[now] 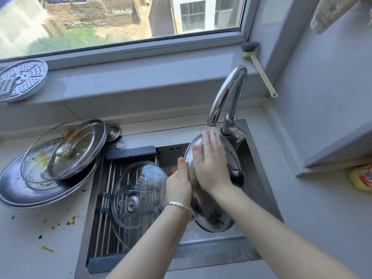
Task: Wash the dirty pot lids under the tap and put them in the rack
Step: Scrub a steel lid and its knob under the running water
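Observation:
A steel pot lid (pixel 209 214) with a dark knob stands on edge in the sink, right under the tap (pixel 227 97), where water runs. My left hand (pixel 179 182) grips its left rim. My right hand (pixel 211 164) lies flat on the lid's face, fingers spread and blurred. A clean glass lid (pixel 138 190) rests on the roll-up rack (pixel 104 198) over the sink's left half. On the counter to the left, a dirty glass lid (pixel 58 150) streaked with yellow sauce sits on a steel lid, atop a large dark lid (pixel 18 190).
A perforated steamer plate (pixel 22 79) leans on the windowsill at left. A dish brush (pixel 259 67) leans in the right corner. A yellow bottle (pixel 362 176) lies at the right edge. Sauce spots mark the counter (pixel 50 228) in front of the dirty lids.

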